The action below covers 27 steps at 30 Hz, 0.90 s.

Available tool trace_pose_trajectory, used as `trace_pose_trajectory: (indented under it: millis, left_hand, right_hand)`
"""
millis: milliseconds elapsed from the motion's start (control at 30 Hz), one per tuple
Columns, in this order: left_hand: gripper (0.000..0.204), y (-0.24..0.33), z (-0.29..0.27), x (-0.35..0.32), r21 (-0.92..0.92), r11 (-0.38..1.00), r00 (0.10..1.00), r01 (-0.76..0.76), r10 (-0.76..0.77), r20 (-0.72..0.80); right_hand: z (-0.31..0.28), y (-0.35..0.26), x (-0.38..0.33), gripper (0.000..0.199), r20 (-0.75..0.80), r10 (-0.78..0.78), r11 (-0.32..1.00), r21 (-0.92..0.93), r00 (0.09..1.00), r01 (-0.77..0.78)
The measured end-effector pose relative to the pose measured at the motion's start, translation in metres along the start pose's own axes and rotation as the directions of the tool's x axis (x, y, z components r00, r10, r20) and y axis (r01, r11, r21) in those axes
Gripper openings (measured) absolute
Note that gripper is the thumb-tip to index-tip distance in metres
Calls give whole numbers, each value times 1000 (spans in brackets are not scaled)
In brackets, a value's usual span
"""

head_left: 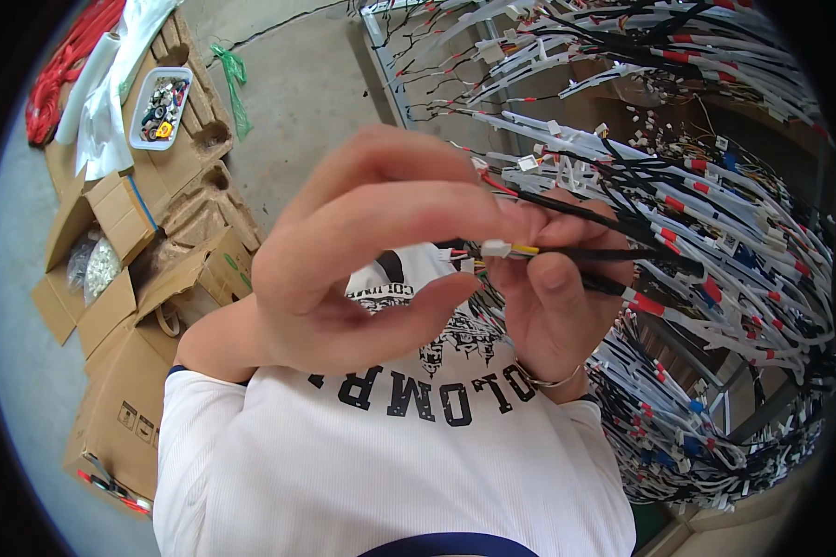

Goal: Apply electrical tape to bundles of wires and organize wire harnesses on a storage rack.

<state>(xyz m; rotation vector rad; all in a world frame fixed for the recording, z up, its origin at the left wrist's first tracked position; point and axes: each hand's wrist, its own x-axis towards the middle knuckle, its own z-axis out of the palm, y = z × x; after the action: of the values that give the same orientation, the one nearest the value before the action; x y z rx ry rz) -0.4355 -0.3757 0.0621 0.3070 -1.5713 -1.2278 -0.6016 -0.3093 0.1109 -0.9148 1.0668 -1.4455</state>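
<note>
My right hand (559, 320) grips a black-sleeved cable (622, 254) between thumb and fingers. A small white connector (496, 248) with short yellow wires sticks out of that grip, pointing left. My left hand (362, 246) is raised close to the camera, its thumb and forefinger bent into a wide C around the connector's end. Its thumb tip stands apart from the forefinger, and the forefinger tip overlaps the right hand's fingers, so I cannot tell if they touch. Thin wires with small white plugs (467, 265) show in the gap between thumb and forefinger.
Bundles of white and black wire harnesses (715, 213) with red bands hang on a metal frame (387, 70) at the right. To the left are open cardboard boxes (111, 306), a plastic tub (161, 109) of small parts, and red wires (60, 79).
</note>
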Motion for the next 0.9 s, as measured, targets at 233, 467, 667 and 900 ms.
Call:
trace_pose_trajectory:
  millis: [233,467,667,900]
  left_hand:
    - [36,9,13,-5,-281,927,958,248,-278,-74]
    - [36,10,16,-8,-472,830,930,297,-363,-55]
    - [34,10,15,-8,-421,865,943,274,-327,-60]
    - [36,14,13,-10,-271,930,959,248,-276,-71]
  right_hand:
    - [7,-10,0,12,-42,176,974,151,984,-168]
    - [10,-12,-4,11,-101,241,959,175,965,-221]
    - [7,-9,-5,12,-64,168,977,142,984,-158]
    - [2,-10,-9,15,-23,155,986,59,988,-153]
